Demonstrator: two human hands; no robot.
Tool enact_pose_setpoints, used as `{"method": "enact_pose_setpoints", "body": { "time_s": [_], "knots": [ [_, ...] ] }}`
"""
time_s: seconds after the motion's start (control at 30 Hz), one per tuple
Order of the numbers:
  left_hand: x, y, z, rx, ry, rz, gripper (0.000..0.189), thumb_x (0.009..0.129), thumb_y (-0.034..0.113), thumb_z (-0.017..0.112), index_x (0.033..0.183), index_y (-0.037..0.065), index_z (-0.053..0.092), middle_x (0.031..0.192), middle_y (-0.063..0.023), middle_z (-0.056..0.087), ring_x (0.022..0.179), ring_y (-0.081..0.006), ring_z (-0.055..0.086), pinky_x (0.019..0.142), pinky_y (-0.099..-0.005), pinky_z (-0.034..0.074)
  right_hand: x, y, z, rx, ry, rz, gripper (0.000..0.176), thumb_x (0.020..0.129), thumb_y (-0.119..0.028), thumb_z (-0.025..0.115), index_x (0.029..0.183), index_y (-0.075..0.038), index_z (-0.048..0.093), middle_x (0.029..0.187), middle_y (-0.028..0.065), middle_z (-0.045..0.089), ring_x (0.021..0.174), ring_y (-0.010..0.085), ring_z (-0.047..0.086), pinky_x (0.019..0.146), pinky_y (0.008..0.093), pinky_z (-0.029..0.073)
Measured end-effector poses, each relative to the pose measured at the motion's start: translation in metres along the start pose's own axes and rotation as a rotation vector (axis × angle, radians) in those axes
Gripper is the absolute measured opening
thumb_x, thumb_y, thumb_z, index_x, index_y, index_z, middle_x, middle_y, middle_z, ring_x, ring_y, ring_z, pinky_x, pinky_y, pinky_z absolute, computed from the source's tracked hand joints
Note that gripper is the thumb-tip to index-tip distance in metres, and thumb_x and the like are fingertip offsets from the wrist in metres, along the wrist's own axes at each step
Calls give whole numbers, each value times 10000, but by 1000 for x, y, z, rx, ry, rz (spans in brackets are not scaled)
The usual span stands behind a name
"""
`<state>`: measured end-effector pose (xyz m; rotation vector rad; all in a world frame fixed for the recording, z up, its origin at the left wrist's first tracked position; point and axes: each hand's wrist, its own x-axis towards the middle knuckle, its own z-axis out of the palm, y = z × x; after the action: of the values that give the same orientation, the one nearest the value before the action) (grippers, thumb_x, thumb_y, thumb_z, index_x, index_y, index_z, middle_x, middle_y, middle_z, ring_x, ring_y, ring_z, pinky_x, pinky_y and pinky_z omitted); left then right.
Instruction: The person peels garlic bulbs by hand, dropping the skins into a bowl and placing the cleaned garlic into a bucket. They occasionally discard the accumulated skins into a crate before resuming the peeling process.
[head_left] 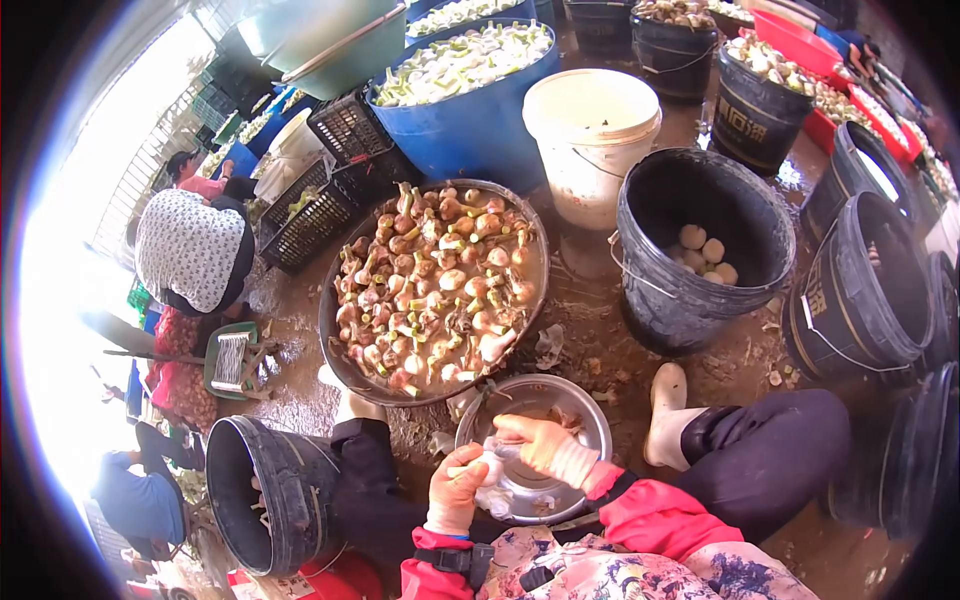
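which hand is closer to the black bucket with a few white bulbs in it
Right. The right hand hovers over the metal bowl, toward the black bucket; the left hand, holding a white bulb, is farther away.

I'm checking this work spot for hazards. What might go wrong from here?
1. The floor looks wet and strewn with peelings, so standing up might mean a slip.
2. The left hand and right hand grip a white bulb above the metal bowl; if wet, it might drop past the rim.
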<state>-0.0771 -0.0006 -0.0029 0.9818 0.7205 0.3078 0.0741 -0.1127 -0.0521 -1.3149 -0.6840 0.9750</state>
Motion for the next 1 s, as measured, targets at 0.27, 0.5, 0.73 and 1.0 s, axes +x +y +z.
{"method": "enact_pose_setpoints", "body": {
  "time_s": [0.27, 0.5, 0.73, 1.0],
  "knots": [
    [7, -15, -13, -251, 66, 34, 362, 871, 307, 635, 1122, 55, 575, 1022, -82, 626, 924, -234, 609, 760, -402, 535, -2, -51, -16, 638, 246, 50, 266, 869, -29, 592, 1131, 10, 564, 839, 81, 622, 729, 142, 599, 671, 240, 487],
    [5, -20, -33, -540, 176, -112, 417, 905, 437, 528, 1106, 74, 575, 1017, -85, 629, 881, -268, 610, 653, -337, 535, -1, -31, -46, 446, 239, 40, 308, 872, -26, 554, 1180, -23, 561, 930, 113, 649, 734, 185, 622, 730, 305, 520],
    [17, -36, -36, -455, 248, -259, 301, 914, 363, 555, 1083, 116, 585, 1000, -54, 636, 870, -204, 593, 685, -343, 502, 0, -40, -1, -247, -145, 459, 506, 721, 25, 542, 1220, -52, 560, 1019, 85, 663, 893, 164, 623, 789, 246, 479],
    [11, 86, -154, 117, 767, 906, 333, 970, 305, 451, 1129, 25, 538, 1102, -99, 606, 1046, -254, 555, 931, -359, 437, 18, 56, -31, -192, 192, 207, 401, 734, 79, 505, 1106, -6, 628, 1032, 117, 665, 986, 191, 623, 887, 273, 463]
  ]
}}
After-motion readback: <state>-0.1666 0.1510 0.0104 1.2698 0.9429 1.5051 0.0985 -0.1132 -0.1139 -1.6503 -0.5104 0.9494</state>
